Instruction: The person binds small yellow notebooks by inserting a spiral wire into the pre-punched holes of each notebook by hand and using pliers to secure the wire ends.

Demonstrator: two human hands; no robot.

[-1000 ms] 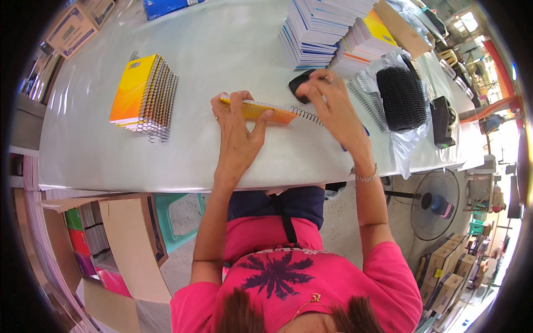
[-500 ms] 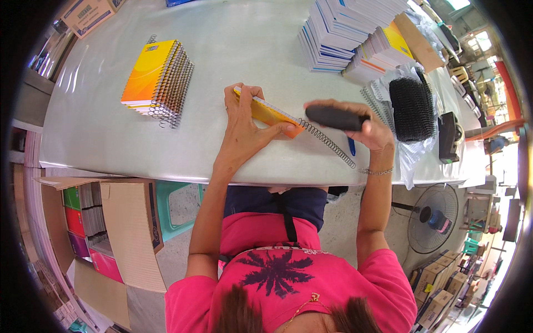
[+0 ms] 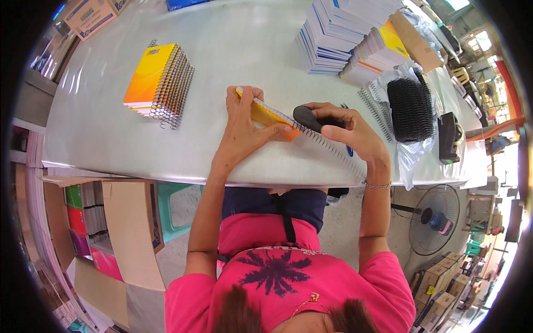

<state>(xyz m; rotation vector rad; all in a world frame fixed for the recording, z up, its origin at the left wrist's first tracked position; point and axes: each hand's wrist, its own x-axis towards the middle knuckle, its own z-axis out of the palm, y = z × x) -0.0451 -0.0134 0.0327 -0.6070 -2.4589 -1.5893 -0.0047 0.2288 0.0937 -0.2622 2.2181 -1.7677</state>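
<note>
Near the middle of the table, my left hand (image 3: 240, 130) grips a small yellow-orange notebook (image 3: 265, 115), tilted with its holed edge upward. Its fingers are at the far end and the thumb is near the close corner. From that corner a dark wire spiral coil (image 3: 330, 147) stretches toward the table's front edge, its far part blurred. My right hand (image 3: 355, 129) is closed around a black, rounded, elongated tool (image 3: 306, 119). The tool's blunt end is at the coil, by the notebook's corner; whether they touch I cannot tell. A blue pen (image 3: 349, 150) lies partly hidden beneath my right hand.
Left on the table (image 3: 100, 133) stands a stack of coil-bound notebooks (image 3: 149, 77). Tall piles of unbound booklets (image 3: 325, 44) rise at the back right. Black coils (image 3: 411, 108) lie on plastic near a black device (image 3: 448, 139). Below are an open carton (image 3: 133, 227) and a fan (image 3: 433, 219).
My right hand has moved slightly left and down, turning the black tool so its end meets the coil area by the notebook. The coil now looks blurred. My left hand keeps its grip.
</note>
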